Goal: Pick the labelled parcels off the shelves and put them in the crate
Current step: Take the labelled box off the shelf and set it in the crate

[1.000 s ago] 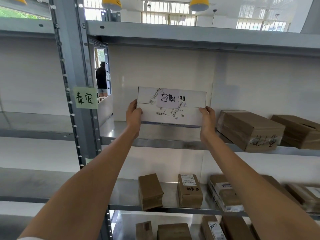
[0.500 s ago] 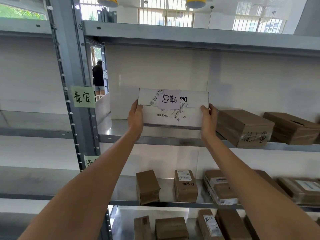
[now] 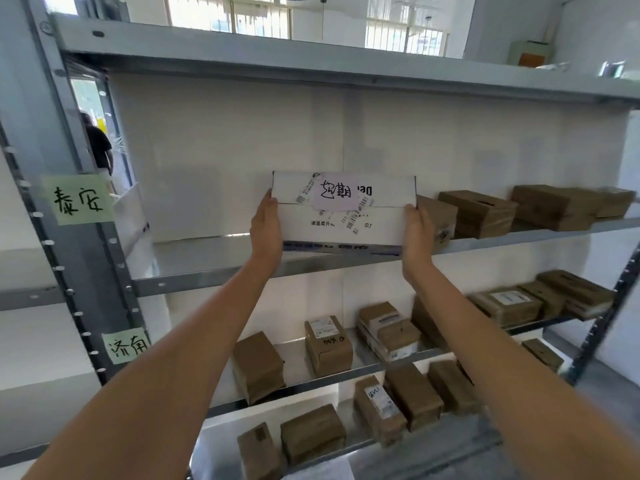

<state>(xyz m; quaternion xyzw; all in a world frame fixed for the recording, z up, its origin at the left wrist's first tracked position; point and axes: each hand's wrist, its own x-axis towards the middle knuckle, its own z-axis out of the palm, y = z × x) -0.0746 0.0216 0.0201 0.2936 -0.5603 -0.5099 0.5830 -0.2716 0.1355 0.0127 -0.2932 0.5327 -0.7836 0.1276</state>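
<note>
we face one rack [image 3: 86,258] with four shelves in view and two green tags [image 3: 78,199]. about fifteen brown boxes [image 3: 479,213] sit on three of them. one white parcel [image 3: 343,209] hangs above the second shelf, our left hand [image 3: 266,230] and right hand [image 3: 417,237] clasping its ends.

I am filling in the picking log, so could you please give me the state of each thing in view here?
White box: held upright between both hands, at the middle shelf's front edge.
Left hand: grip on the box's left end.
Right hand: grip on the box's right end.
Pale label: stuck on the box's front, handwritten.
Brown boxes: closed, resting on the shelf.
Crate: not in view.
</note>
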